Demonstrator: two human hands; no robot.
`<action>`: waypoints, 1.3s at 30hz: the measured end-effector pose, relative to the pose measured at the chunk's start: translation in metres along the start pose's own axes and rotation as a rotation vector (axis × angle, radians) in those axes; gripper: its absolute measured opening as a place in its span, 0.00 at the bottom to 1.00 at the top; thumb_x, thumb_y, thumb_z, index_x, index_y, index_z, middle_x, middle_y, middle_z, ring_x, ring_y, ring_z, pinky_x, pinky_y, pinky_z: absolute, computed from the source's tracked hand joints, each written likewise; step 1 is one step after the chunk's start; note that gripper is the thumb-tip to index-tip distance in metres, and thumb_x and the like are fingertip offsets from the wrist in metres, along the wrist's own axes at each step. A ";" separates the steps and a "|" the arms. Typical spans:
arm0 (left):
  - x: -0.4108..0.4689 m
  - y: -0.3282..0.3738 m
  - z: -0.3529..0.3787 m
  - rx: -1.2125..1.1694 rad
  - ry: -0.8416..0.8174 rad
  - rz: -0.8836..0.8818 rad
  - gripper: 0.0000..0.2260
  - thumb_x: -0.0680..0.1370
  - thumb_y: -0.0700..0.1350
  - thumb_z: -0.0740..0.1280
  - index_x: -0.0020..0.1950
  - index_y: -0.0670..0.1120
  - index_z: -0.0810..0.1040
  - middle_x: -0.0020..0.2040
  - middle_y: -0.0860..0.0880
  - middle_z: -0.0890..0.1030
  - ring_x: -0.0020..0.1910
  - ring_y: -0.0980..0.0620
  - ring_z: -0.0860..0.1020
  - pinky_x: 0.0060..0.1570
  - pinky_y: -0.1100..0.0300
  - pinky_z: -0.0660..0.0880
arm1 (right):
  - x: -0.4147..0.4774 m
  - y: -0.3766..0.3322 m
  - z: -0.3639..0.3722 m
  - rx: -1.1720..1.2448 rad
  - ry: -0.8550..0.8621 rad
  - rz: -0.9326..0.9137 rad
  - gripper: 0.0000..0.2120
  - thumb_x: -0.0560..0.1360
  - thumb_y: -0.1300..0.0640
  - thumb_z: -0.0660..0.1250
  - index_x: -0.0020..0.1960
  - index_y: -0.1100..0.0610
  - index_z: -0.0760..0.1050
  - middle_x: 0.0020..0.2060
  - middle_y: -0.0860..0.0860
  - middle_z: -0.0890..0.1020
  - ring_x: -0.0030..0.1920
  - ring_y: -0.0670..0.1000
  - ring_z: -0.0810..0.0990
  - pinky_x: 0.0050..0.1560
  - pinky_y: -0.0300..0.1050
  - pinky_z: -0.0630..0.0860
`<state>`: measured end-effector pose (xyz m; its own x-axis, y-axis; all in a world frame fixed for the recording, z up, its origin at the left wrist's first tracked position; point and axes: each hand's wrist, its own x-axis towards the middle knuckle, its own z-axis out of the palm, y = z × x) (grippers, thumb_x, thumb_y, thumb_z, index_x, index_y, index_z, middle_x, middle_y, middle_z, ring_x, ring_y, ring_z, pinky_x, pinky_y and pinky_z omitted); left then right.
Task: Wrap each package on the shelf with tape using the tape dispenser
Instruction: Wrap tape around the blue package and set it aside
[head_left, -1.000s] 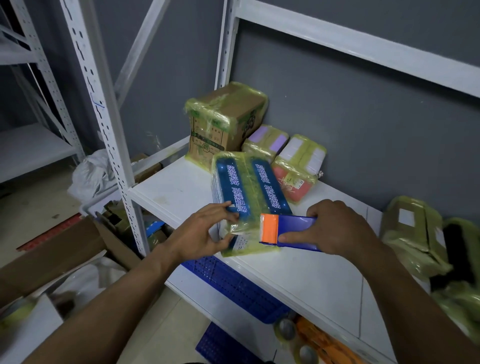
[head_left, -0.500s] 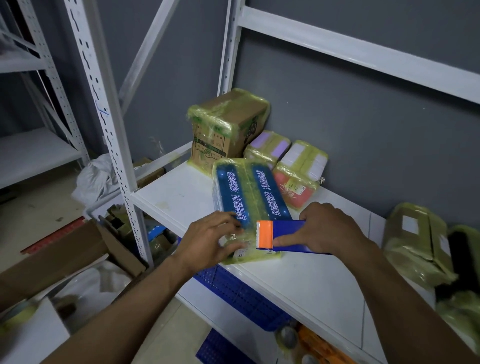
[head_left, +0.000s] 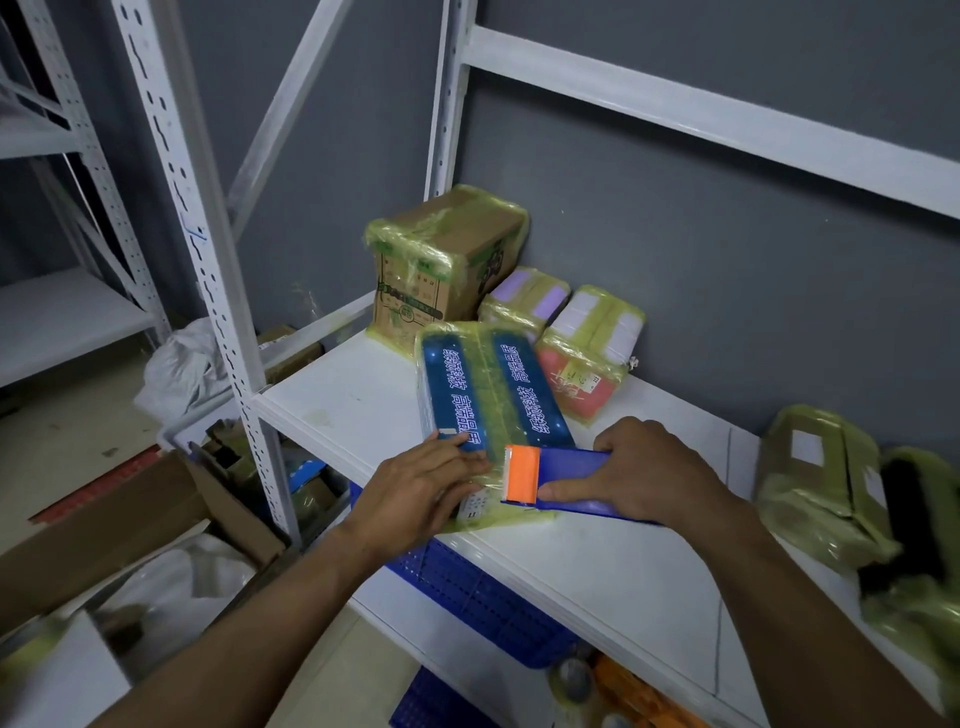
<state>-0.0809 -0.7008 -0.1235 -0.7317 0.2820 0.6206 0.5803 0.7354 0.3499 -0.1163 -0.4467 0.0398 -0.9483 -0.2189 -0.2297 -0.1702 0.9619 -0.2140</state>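
A flat blue package (head_left: 488, 395) with white lettering lies on the white shelf (head_left: 613, 561), covered in yellowish tape. My left hand (head_left: 421, 493) presses down on its near end with fingers laid flat. My right hand (head_left: 634, 473) grips a blue tape dispenser (head_left: 566, 483) with an orange head, which sits against the package's near end right beside my left fingers. Behind stand a taped cardboard box (head_left: 447, 270) and two taped small packages (head_left: 524, 301) (head_left: 592, 348). More taped packages (head_left: 826, 483) lie at the right.
White perforated uprights (head_left: 202, 270) frame the shelf, with a grey wall behind. Below the shelf sit a blue plastic crate (head_left: 488, 608) and tape rolls (head_left: 571, 680). On the floor to the left are open cardboard boxes (head_left: 104, 525) and a white bag (head_left: 176, 364).
The dispenser has moved slightly left along the package's near end toward my left hand. My left fingers went from gripping the package edge to lying flat on it.
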 end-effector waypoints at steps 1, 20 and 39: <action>-0.001 -0.001 -0.002 -0.002 -0.007 -0.001 0.16 0.83 0.55 0.65 0.66 0.50 0.81 0.66 0.54 0.81 0.74 0.58 0.69 0.75 0.60 0.65 | -0.002 0.001 -0.001 0.017 -0.007 -0.006 0.33 0.57 0.23 0.75 0.43 0.50 0.74 0.37 0.44 0.78 0.37 0.45 0.79 0.36 0.40 0.72; -0.004 0.010 -0.025 0.109 -0.166 -0.013 0.22 0.80 0.48 0.65 0.75 0.58 0.70 0.64 0.50 0.74 0.70 0.46 0.70 0.50 0.54 0.79 | -0.006 0.008 0.003 -0.049 0.005 0.057 0.42 0.55 0.20 0.72 0.54 0.50 0.73 0.46 0.45 0.78 0.43 0.47 0.80 0.40 0.42 0.77; 0.008 0.018 0.001 0.049 -0.030 -0.052 0.15 0.81 0.59 0.66 0.64 0.55 0.82 0.64 0.60 0.80 0.70 0.56 0.73 0.68 0.56 0.67 | -0.007 0.011 0.008 0.040 -0.014 0.042 0.35 0.57 0.21 0.73 0.41 0.52 0.74 0.34 0.46 0.78 0.35 0.46 0.79 0.34 0.38 0.69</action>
<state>-0.0764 -0.6843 -0.1132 -0.7712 0.2608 0.5807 0.5236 0.7787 0.3455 -0.1092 -0.4354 0.0314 -0.9504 -0.1814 -0.2526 -0.1197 0.9631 -0.2412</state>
